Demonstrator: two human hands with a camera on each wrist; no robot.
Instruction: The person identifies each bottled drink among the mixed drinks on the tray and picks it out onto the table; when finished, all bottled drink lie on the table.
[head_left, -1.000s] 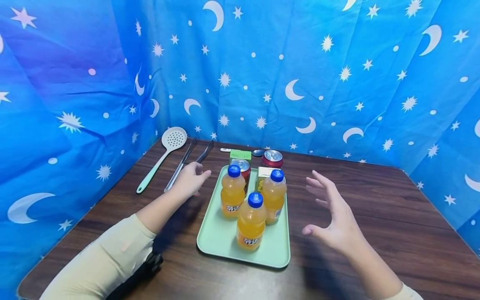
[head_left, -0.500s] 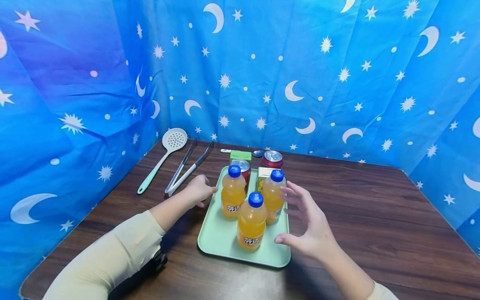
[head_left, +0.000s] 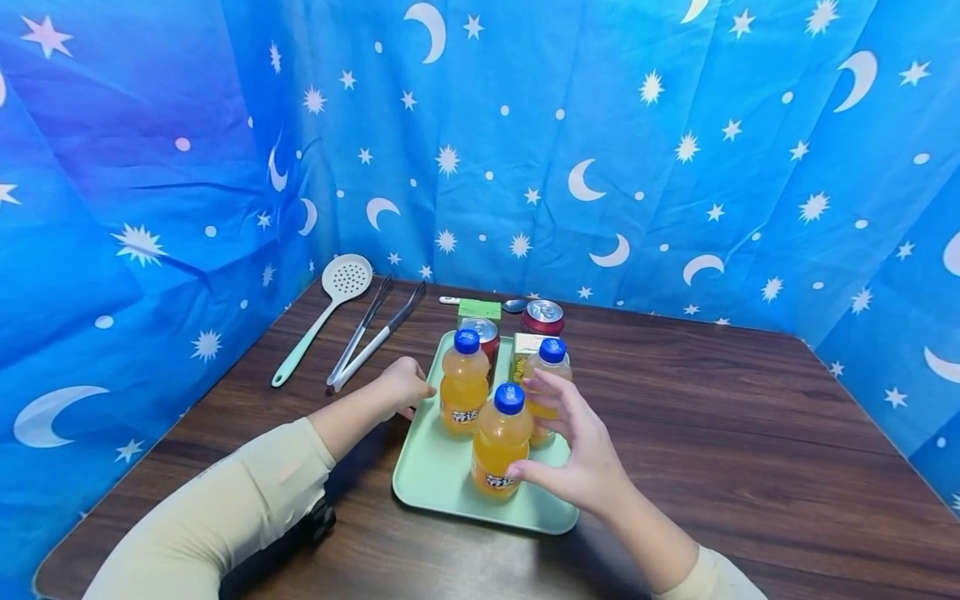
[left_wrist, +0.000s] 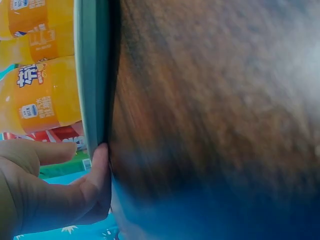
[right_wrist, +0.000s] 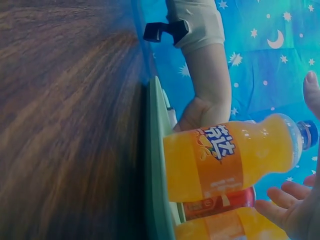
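Note:
A light green tray [head_left: 427,487] lies on the table, with three orange soda bottles with blue caps standing on it. At its left rim, my left hand [head_left: 405,385] grips the edge; in the left wrist view, fingers press the outer wall and the thumb [left_wrist: 57,151] is on the inner side. My right hand [head_left: 581,450] is spread beside the front bottle [head_left: 501,446], thumb and fingers apart around it. The right wrist view shows a gap between the fingers and that bottle [right_wrist: 220,155]. The right bottle [head_left: 553,367] is partly behind my right fingers; the left bottle [head_left: 462,387] is in plain sight.
A red can [head_left: 480,329] and a pale carton [head_left: 528,346] stand behind the bottles. Another red can [head_left: 543,317], a green box [head_left: 478,311] and a spoon [head_left: 513,306] are at the back. Tongs [head_left: 375,342] and a slotted skimmer [head_left: 347,279] lie left.
My right hand has moved left from beside the tray to the front bottle. My left hand has moved from near the tongs down and right onto the tray's left rim.

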